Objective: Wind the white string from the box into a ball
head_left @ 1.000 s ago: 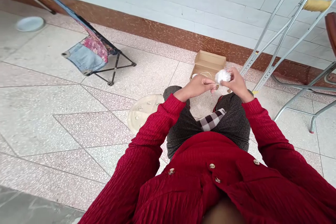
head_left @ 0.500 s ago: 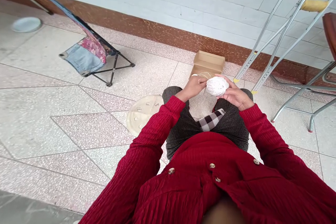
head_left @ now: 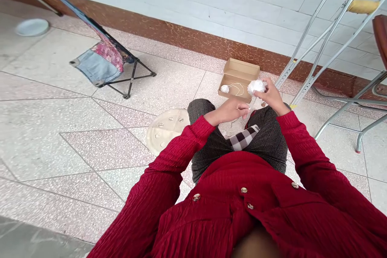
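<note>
My right hand point(head_left: 272, 96) is closed around a white ball of string point(head_left: 256, 86), held above my knees. My left hand point(head_left: 231, 111) sits lower and to the left, fingers pinched together on the thin string that runs from the ball. I am seated, in red sleeves and dark checked trousers. Just beyond my hands an open cardboard box point(head_left: 242, 67) lies on the floor, with a smaller white ball point(head_left: 224, 88) and a loop of loose string point(head_left: 236, 88) inside it.
A round cream plastic lid point(head_left: 165, 128) lies on the tiled floor by my left knee. A folding camp stool point(head_left: 105, 58) stands at the left, a white dish point(head_left: 32, 27) beyond it. Metal crutches point(head_left: 320, 40) lean on the wall at right, beside a chair frame point(head_left: 367, 125).
The ball has swung from in front of both hands up and to the right with my right hand. My left hand has dropped lower, away from the ball, and the box's contents now show.
</note>
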Demonstrator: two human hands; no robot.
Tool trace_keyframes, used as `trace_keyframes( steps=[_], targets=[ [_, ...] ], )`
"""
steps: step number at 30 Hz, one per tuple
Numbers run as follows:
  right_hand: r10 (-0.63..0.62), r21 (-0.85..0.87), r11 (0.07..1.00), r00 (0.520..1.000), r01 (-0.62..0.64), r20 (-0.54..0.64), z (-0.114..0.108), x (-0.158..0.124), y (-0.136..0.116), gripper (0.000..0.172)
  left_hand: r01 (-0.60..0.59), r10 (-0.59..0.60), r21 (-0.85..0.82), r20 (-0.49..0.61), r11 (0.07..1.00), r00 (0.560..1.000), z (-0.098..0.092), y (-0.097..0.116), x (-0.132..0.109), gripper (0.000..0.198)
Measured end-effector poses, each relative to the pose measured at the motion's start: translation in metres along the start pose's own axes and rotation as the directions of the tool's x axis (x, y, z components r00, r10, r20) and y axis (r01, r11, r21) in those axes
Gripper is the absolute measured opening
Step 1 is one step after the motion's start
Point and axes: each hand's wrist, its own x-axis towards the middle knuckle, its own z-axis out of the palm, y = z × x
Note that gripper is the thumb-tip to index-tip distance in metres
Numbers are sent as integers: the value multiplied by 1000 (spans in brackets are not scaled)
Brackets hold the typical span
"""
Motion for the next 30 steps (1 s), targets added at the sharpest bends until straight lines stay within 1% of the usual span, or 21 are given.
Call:
trace_keyframes(
  steps=[1,3,5,7,8,10,12,14,16,18,21,23,24,26,28,29,30],
  targets=[
    [45,28,999,998,-46,36,5,-4,6,61,-20,22,39,-42,999,999,-6,4,1,33],
    [140,190,967,976,-172,167,15,-16,12,57,-59,79,137,-146,989,986,-21,8,5,30],
    [167,375,878,924,-298,343,21,-29,12,54,-91,150,243,-237,966,960,-35,5,11,27],
    [143,517,763,882,-387,449,22,-39,8,53,-112,202,303,-286,946,937,-43,0,16,27],
    [120,569,713,872,-408,475,21,-43,5,53,-115,209,306,-296,945,932,-45,-3,18,28],
    [57,643,642,863,-416,502,16,-46,-2,56,-105,185,252,-318,962,930,-43,-9,20,31],
    [-9,689,603,860,-402,510,10,-47,-9,62,-86,135,154,-346,984,928,-38,-14,22,33],
    [-61,711,595,861,-375,505,6,-46,-17,69,-62,77,54,-358,997,930,-30,-19,22,34],
    [-82,722,603,874,-339,478,4,-44,-25,72,-29,26,-4,-337,1000,941,-22,-23,22,35],
    [-76,739,610,907,-286,414,4,-42,-32,70,-2,-6,-28,-299,1000,954,-13,-26,19,37],
    [-46,747,638,960,-185,277,2,-37,-41,61,21,-35,-61,-243,998,969,1,-28,11,39],
    [-24,705,699,981,-121,191,0,-31,-42,54,63,-75,-66,-188,996,979,10,-28,4,39],
    [-14,661,746,990,-84,141,-1,-27,-40,51,88,-96,-57,-153,994,984,15,-27,0,38],
    [-3,513,858,1000,7,-9,-1,-18,-33,49,114,-116,-25,-85,993,990,21,-23,-6,37],
    [-22,306,949,986,73,-168,1,-10,-21,53,85,-83,29,-47,996,995,22,-15,-9,36],
    [-37,209,974,977,83,-212,4,-8,-15,57,54,-50,75,-48,996,998,20,-11,-10,35],
    [-47,141,987,975,79,-219,7,-7,-10,59,19,-10,138,-66,990,998,15,-6,-9,33]
  ],
)
